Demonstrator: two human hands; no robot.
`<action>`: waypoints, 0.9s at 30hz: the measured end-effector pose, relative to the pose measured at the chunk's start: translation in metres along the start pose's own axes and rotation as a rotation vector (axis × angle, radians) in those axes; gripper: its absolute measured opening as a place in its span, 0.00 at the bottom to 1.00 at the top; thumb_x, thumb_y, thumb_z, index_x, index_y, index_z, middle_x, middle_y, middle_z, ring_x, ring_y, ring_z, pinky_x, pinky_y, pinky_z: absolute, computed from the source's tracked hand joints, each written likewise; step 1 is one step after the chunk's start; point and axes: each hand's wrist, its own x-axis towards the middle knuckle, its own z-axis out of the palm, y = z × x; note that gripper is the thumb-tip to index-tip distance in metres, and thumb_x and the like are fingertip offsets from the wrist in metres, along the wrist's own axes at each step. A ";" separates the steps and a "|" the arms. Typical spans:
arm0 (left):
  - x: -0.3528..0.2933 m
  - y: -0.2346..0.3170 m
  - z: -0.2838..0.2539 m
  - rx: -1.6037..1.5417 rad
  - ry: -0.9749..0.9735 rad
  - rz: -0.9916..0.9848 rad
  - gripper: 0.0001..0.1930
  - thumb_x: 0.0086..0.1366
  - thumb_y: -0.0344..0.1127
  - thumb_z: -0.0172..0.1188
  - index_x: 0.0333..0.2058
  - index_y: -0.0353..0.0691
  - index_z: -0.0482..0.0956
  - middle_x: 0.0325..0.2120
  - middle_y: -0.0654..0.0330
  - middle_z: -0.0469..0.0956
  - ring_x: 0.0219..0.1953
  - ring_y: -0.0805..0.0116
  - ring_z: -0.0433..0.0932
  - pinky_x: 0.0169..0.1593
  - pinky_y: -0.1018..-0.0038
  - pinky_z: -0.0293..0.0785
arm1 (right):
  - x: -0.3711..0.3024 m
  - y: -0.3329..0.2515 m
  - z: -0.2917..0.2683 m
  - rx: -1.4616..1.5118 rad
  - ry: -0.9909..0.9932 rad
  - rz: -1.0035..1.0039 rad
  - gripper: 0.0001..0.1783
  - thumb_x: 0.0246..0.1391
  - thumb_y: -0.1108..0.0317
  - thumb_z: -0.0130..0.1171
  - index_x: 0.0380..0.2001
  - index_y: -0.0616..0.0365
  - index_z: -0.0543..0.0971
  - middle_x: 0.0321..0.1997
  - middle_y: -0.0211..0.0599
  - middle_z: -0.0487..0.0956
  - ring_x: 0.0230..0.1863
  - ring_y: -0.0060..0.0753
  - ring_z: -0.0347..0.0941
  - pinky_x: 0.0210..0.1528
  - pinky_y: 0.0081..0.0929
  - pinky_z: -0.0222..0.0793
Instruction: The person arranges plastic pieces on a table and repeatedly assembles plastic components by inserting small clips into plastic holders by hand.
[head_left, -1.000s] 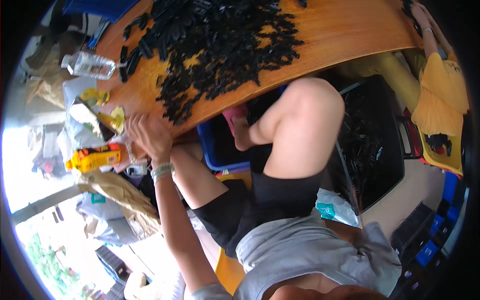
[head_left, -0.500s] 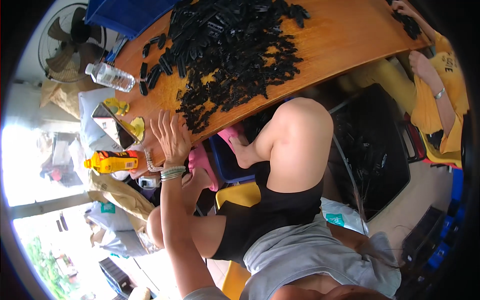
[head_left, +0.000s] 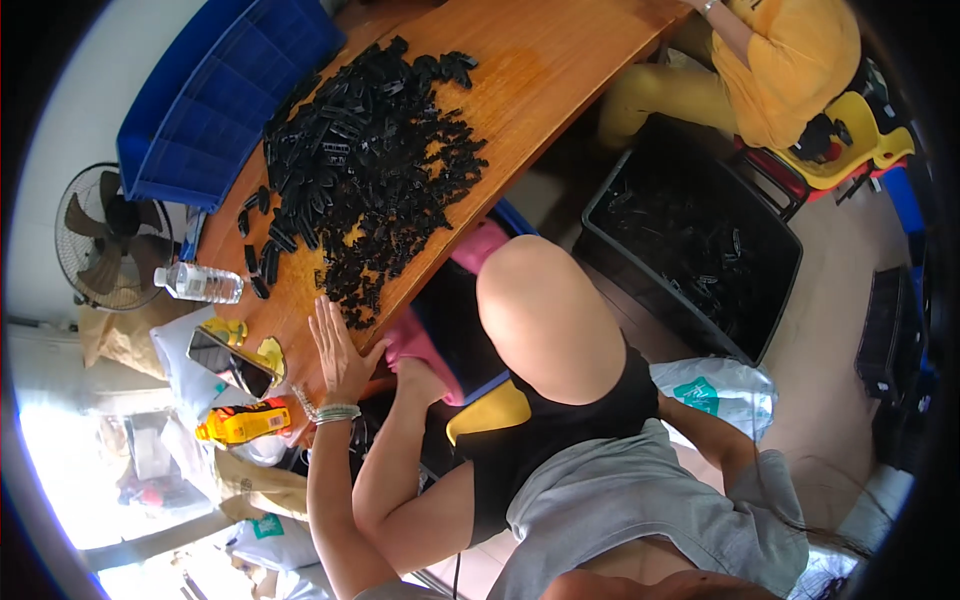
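Note:
My left hand [head_left: 343, 365] rests on the near edge of the wooden table [head_left: 530, 65], fingers stretched out and holding nothing. Bracelets circle its wrist. Just beyond the fingertips, small black plastic pieces [head_left: 345, 290] lie scattered, running up into a heap of longer black plastic parts [head_left: 335, 150]. A phone [head_left: 230, 362] leans on a yellow stand [head_left: 270, 352] to the left of the hand. My right forearm [head_left: 705, 435] goes down beside my thigh, and the hand itself is hidden behind my leg and shorts.
A clear water bottle [head_left: 205, 283] and a yellow drink bottle [head_left: 248, 421] lie toward the left. Behind them are a fan [head_left: 115, 235] and a blue crate [head_left: 230, 110]. A large black bin [head_left: 690, 250] holding black parts stands right of my knee. A co-worker in yellow [head_left: 790, 70] sits far right.
The view has swung, so the table and heap appear lower and further left, with more of the bin showing. My left hand stays on the table edge; its thumb now sticks out sideways.

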 end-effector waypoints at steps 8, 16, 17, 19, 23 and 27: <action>-0.001 -0.007 0.007 -0.124 -0.111 0.081 0.56 0.48 0.42 0.69 0.63 0.27 0.36 0.64 0.38 0.40 0.67 0.44 0.39 0.68 0.55 0.37 | -0.035 -0.008 0.021 -0.016 0.107 0.073 0.25 0.54 0.68 0.50 0.55 0.64 0.63 0.49 0.57 0.71 0.52 0.52 0.68 0.53 0.35 0.64; -0.006 -0.009 0.007 -0.164 0.014 -0.030 0.59 0.46 0.50 0.70 0.64 0.30 0.37 0.65 0.42 0.39 0.68 0.48 0.38 0.67 0.52 0.35 | -0.052 -0.016 -0.001 -0.148 0.142 0.095 0.24 0.54 0.68 0.50 0.54 0.64 0.64 0.48 0.57 0.71 0.50 0.52 0.69 0.52 0.35 0.64; -0.004 -0.007 0.009 -0.178 0.000 -0.047 0.59 0.44 0.48 0.71 0.64 0.30 0.37 0.65 0.43 0.40 0.68 0.49 0.38 0.67 0.52 0.35 | -0.051 -0.017 -0.008 -0.169 0.155 0.095 0.24 0.54 0.68 0.50 0.54 0.64 0.64 0.47 0.57 0.71 0.50 0.52 0.69 0.52 0.35 0.64; -0.006 -0.008 0.008 -0.199 -0.040 -0.063 0.59 0.42 0.38 0.73 0.64 0.31 0.38 0.65 0.43 0.41 0.68 0.49 0.39 0.68 0.53 0.35 | -0.053 -0.021 -0.012 -0.192 0.182 0.100 0.24 0.54 0.68 0.50 0.54 0.64 0.64 0.47 0.57 0.72 0.50 0.52 0.69 0.52 0.35 0.64; -0.009 -0.010 0.006 -0.205 -0.019 -0.065 0.56 0.43 0.32 0.70 0.64 0.32 0.38 0.65 0.43 0.40 0.68 0.48 0.39 0.68 0.54 0.35 | -0.072 -0.025 -0.008 -0.211 0.229 0.147 0.23 0.54 0.68 0.50 0.53 0.64 0.65 0.47 0.57 0.72 0.50 0.52 0.69 0.51 0.35 0.65; -0.005 -0.007 0.003 -0.240 0.022 -0.085 0.56 0.42 0.31 0.70 0.64 0.32 0.39 0.65 0.42 0.40 0.68 0.46 0.39 0.68 0.55 0.37 | -0.083 -0.029 -0.012 -0.231 0.257 0.194 0.23 0.54 0.68 0.50 0.53 0.64 0.65 0.46 0.57 0.72 0.49 0.52 0.69 0.51 0.35 0.65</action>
